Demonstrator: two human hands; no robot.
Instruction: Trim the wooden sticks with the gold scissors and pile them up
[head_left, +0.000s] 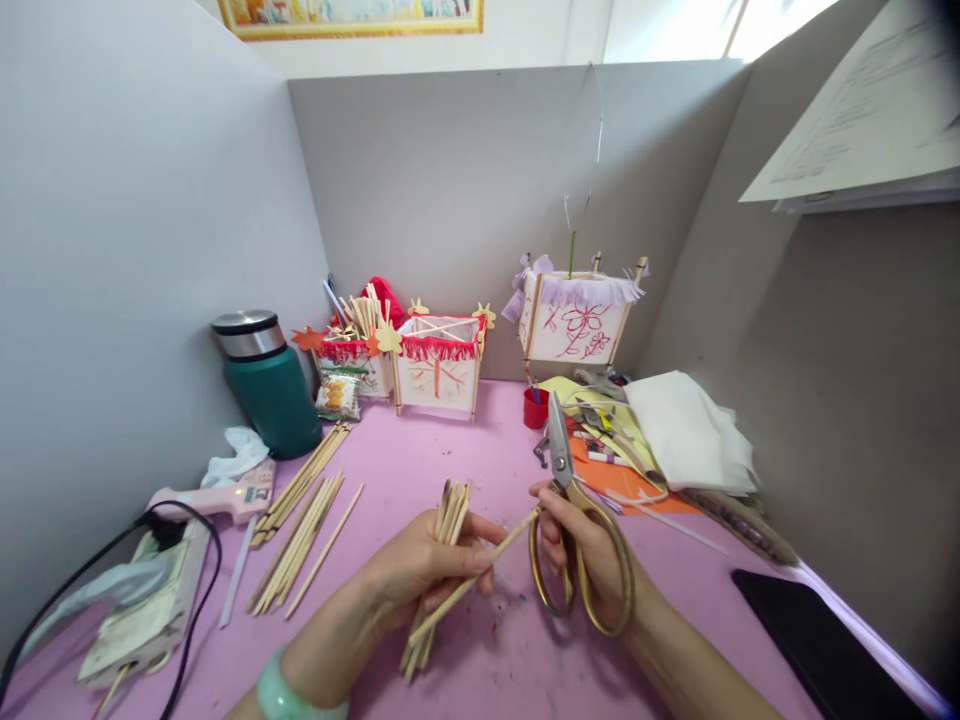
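Note:
My left hand (401, 568) is closed around a bundle of thin wooden sticks (453, 508), low over the pink table. One single wooden stick (454, 600) slants across that bundle, its upper right end reaching the fingertips of my right hand (589, 548). Held in the right hand is a large pair of scissors (559, 450) with gold-coloured handles, blades together and pointing away from me. More loose sticks (307, 545) lie on the table left of my left hand, and some of those farther back (300, 480) have dark bands at their ends.
Paper lanterns with sticks at their corners (439, 375) (577, 320) stand or hang at the back. A green bottle (270, 390), pink glue gun (225, 497) and power strip (142, 610) are left. Coloured paper (600, 470), white cloth (686, 430) and a black phone-like slab (817, 640) lie right.

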